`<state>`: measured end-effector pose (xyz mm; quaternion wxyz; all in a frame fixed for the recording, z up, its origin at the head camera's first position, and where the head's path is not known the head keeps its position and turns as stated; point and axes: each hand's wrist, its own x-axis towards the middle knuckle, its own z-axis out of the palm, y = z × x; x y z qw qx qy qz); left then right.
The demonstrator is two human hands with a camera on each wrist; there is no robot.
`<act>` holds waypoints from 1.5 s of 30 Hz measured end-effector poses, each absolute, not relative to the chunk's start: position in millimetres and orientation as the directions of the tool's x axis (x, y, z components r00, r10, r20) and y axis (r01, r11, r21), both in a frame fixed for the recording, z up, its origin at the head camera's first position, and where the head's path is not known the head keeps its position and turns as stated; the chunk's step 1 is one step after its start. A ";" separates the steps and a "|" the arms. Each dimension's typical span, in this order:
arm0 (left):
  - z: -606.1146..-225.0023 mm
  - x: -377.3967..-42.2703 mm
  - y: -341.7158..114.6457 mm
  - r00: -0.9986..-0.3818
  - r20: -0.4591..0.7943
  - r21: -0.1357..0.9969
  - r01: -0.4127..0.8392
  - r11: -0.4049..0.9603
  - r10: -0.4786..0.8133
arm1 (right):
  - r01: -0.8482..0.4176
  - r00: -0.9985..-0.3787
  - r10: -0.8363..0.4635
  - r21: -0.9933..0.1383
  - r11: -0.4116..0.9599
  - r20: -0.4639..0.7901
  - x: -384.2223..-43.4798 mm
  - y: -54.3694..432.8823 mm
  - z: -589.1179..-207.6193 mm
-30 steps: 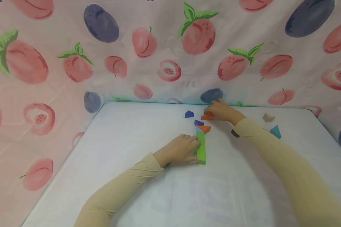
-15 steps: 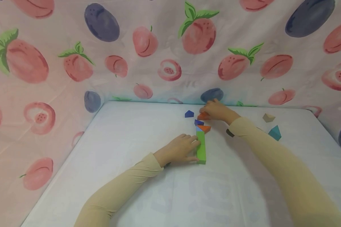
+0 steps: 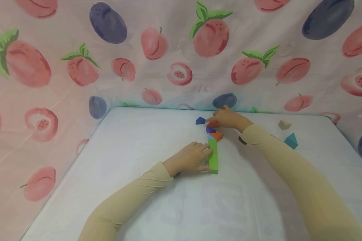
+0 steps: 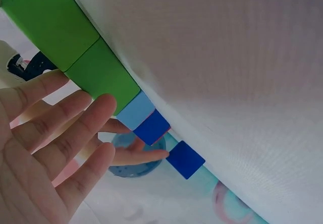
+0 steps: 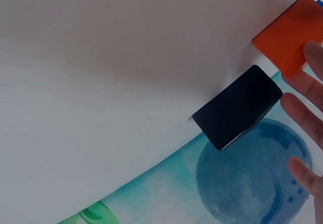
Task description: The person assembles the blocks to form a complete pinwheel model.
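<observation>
My left hand [image 3: 190,157] lies beside two green blocks [image 3: 213,157] set end to end, its extended fingertips at their left side. Beyond them come a light blue piece [image 4: 136,110], an orange triangular block [image 3: 218,136] and a dark blue block [image 3: 211,130]. My right hand [image 3: 227,117] pinches another orange block [image 5: 290,35] between thumb and finger, close behind that dark blue one. One of its outstretched fingers reaches a second dark blue block [image 4: 185,160]. A black block [image 5: 238,108] stands by the right fingers, hidden behind the hand in the head view.
At the right of the white table [image 3: 132,140] sit a beige block [image 3: 285,125] and a teal triangular block [image 3: 291,141]. A fruit-print cloth [image 3: 181,40] rises along the table's far and left edges.
My right hand has slid left with the orange block, bringing it nearer the two dark blue blocks. My left hand and the green blocks have stayed put.
</observation>
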<state>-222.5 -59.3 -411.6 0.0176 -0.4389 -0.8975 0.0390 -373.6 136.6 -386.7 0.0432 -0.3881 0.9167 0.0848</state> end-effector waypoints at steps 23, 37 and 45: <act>-413.1 -222.9 -60.2 -0.603 0.009 -0.070 0.795 0.602 0.798 | -0.693 -0.711 -0.695 -0.058 0.718 -0.107 -372.7 126.6 -387.6; -412.5 -223.2 -59.9 -0.608 0.008 -0.066 0.792 0.607 0.794 | -0.724 -0.685 -0.720 -0.011 0.690 -0.115 -359.6 130.6 -380.3; -412.8 -222.6 -60.7 -0.605 0.020 -0.073 0.793 0.604 0.796 | -0.761 -0.644 -0.757 -0.009 0.649 -0.110 -351.0 134.6 -380.1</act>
